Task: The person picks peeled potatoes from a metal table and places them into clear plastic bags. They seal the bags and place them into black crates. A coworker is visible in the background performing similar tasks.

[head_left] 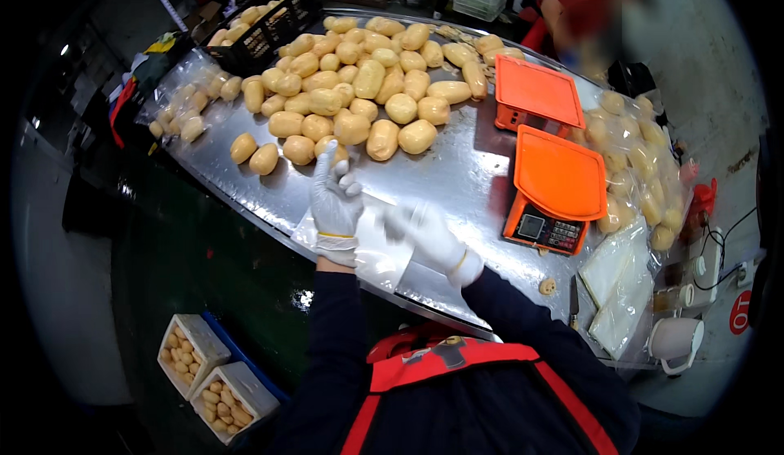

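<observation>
My left hand [336, 203], in a white glove, is raised over the near edge of the metal table, beside the closest peeled potatoes [351, 128]. One of its fingers points up and the others are loosely bent, with nothing seen in them. My right hand [429, 238], also gloved in white, is smeared by motion, so its fingers cannot be read. Between and below both hands lies a thin whitish plastic bag [384, 265]; whether the right hand touches it is unclear. The potatoes form a large heap across the tabletop, with two set apart at its left.
Two orange scales [559, 173] stand to the right. Beyond them are bagged potatoes [633, 161], flat plastic bags [625, 292] and a knife [574, 300]. A black crate [273, 30] is far left. White boxes of potatoes [233, 402] sit lower left. Another person [576, 2] is far right.
</observation>
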Motion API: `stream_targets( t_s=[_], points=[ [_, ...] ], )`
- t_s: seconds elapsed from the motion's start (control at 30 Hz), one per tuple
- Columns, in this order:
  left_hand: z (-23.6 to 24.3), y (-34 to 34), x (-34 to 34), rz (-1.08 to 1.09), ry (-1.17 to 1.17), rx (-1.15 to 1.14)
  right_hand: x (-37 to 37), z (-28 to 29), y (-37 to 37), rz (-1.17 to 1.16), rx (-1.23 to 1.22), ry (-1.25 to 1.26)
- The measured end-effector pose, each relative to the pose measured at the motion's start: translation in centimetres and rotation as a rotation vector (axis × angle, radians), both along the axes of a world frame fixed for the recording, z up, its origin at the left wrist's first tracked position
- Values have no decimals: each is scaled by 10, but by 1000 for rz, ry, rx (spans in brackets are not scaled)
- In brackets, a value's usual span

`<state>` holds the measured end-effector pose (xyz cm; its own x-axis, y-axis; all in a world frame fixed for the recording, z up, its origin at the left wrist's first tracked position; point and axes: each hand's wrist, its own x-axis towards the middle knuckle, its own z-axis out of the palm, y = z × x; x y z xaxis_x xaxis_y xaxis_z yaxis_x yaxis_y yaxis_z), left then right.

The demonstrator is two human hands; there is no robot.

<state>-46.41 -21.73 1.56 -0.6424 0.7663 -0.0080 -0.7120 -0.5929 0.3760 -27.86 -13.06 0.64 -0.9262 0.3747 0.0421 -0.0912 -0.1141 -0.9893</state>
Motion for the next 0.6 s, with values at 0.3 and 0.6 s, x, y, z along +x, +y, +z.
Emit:
stream_targets(
  t_s=[0.3,0.6],
  points=[
    [-11,69,141,192,974,-625,-42,-13,189,-554,-1290,445],
    [0,116,150,-19,1294,-850,-35,-24,204,-703,-1323,443]
  ],
)
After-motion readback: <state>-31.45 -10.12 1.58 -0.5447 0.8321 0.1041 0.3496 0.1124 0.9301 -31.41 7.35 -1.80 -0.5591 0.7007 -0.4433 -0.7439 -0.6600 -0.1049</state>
